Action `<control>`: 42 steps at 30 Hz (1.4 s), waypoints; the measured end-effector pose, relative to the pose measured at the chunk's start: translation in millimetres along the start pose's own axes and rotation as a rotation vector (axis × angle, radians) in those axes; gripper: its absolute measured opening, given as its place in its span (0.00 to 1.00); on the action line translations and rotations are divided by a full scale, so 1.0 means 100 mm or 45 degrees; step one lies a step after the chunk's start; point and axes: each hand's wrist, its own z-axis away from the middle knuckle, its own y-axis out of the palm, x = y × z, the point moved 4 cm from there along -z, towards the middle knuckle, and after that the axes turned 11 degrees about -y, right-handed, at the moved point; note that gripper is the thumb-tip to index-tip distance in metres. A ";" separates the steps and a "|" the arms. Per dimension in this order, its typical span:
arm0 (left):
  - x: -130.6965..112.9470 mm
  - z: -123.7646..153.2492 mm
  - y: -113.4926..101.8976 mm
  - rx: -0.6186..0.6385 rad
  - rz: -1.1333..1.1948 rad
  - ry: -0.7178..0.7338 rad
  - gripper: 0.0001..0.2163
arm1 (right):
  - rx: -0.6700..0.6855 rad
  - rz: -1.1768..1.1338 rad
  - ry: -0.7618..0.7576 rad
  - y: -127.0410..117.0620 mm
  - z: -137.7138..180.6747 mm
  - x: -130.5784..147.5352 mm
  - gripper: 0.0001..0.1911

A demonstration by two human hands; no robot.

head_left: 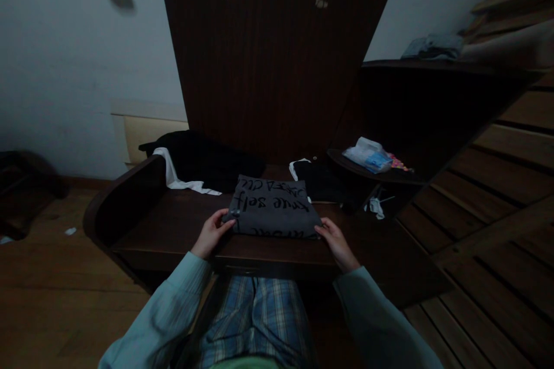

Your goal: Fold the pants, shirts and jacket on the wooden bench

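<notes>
A folded grey garment (272,207) with black lettering lies on a dark wooden desk (173,225) in front of me. My left hand (212,233) grips its near left corner, fingers curled round the edge. My right hand (336,242) holds the near right corner, fingertips pressed on the cloth. Both my sleeves are pale green.
A black garment with a white piece (190,164) lies at the desk's back left. Another dark folded cloth (320,180) sits behind the grey one. A small round shelf holds plastic packets (370,155). A dark cupboard door (277,52) stands behind. Wooden slats (506,196) run on the right.
</notes>
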 end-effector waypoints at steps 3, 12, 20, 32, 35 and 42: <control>0.00 -0.01 -0.02 -0.028 -0.039 0.032 0.25 | -0.023 0.007 -0.008 -0.01 0.00 -0.02 0.19; -0.02 0.02 -0.05 0.304 -0.361 0.111 0.18 | 0.136 0.098 0.029 0.01 0.04 0.00 0.22; -0.09 0.01 -0.07 0.219 -0.513 0.270 0.17 | 0.391 0.303 -0.164 0.04 0.06 0.15 0.18; -0.05 0.02 -0.09 0.309 -0.663 0.272 0.18 | 0.370 0.337 -0.163 -0.02 0.02 0.05 0.21; -0.06 -0.01 -0.10 0.194 -0.589 0.262 0.18 | 0.291 0.300 -0.148 -0.06 0.01 0.03 0.21; -0.07 0.00 -0.10 0.107 -0.408 0.189 0.18 | 0.150 0.231 -0.119 -0.09 0.03 0.05 0.20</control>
